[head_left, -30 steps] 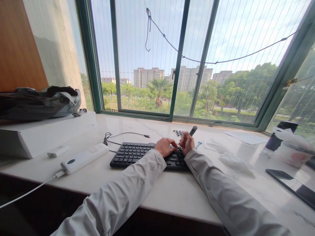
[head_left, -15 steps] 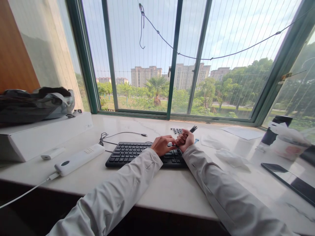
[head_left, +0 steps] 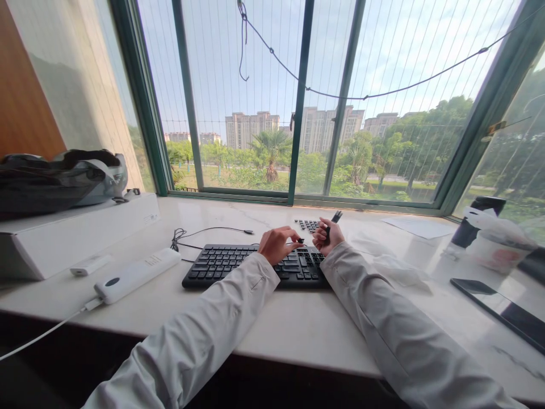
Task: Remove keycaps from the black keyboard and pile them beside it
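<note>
A black keyboard [head_left: 227, 262] lies on the white counter, and several key sockets show bare at its right end. Over its right half, my left hand [head_left: 275, 245] pinches a small black keycap [head_left: 301, 241] between thumb and fingertips. Close by on the right, my right hand [head_left: 331, 238] is closed round a slim black tool [head_left: 338, 217] whose forked end sticks up past the fingers; its other end is hidden. Behind the keyboard, loose black keycaps [head_left: 305, 225] sit in rows on the counter.
A black cable [head_left: 213, 229] lies behind the keyboard. To the left are a white power bank [head_left: 138, 276] and a white box [head_left: 80, 236] with a dark bag [head_left: 63, 179] on it. Clear plastic wrap [head_left: 400, 271], a tablet [head_left: 498, 309] and a bagged cup [head_left: 496, 247] are at right.
My hands have drawn apart. The right hand has moved slightly right with the black tool, and the keycap now shows in my left fingertips.
</note>
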`<state>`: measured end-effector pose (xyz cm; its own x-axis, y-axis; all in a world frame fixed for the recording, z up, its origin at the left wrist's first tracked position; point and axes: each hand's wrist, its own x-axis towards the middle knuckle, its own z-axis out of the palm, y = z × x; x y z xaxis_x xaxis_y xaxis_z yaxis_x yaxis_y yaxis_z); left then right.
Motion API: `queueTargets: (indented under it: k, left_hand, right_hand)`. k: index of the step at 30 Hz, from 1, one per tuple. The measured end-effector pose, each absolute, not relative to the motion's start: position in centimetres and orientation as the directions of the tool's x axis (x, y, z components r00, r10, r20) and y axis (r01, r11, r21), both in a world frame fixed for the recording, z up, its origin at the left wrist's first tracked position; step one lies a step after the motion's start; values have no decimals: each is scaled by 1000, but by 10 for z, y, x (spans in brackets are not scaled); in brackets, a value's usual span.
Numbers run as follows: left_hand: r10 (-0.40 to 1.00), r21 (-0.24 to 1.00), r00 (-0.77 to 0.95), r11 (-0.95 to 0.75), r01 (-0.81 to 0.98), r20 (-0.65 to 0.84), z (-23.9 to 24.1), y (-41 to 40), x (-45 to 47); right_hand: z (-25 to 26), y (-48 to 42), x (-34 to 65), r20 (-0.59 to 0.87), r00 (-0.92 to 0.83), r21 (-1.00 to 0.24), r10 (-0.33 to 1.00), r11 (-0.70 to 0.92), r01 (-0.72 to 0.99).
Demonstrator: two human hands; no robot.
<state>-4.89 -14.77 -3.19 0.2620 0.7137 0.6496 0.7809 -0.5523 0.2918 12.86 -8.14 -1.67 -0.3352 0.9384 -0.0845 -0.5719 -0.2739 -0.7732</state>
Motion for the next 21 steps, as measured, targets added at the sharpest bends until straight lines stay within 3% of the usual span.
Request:
queueTargets:
  k: [8, 14, 21]
  left_hand:
    - [710, 368, 84, -458, 809, 699, -26, -144, -56]
    - [686, 337, 131, -504, 796, 715, -30, -142, -57]
    - [609, 344, 112, -579, 739, 785, -33, -139, -56]
  right_hand:
    - [-15, -91, 121, -228, -513, -928, 827, -344, -142]
    - [-24, -92, 117, -182, -494, -968, 850, -243, -63]
    - [-27, -87, 119, -21, -481, -998, 877, -49, -47]
